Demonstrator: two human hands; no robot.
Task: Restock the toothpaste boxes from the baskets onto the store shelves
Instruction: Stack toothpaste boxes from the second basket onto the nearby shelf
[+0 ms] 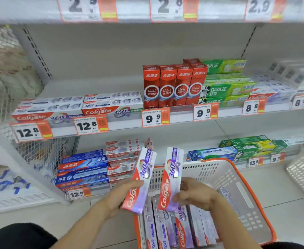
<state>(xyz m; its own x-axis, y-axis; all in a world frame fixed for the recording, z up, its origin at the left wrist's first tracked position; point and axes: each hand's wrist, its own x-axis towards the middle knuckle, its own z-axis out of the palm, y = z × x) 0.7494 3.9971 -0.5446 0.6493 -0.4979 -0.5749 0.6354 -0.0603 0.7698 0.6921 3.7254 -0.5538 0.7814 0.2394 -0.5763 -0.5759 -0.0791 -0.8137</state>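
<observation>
Pale grey metal shelving [111, 69] fills the view, its slotted uprights [37, 53] running up the back panel. Light tiled floor [282, 191] below, wire mesh divider [39, 153] at left.

Glossy cardboard toothpaste boxes [169, 178]; perforated matt plastic basket [237, 191].

Bare shelf [97, 83] behind Colgate stacks [79, 106], left of red boxes [172, 87]

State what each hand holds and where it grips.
Left hand grips one Colgate 360 box near its lower end; right hand grips another likewise.
</observation>
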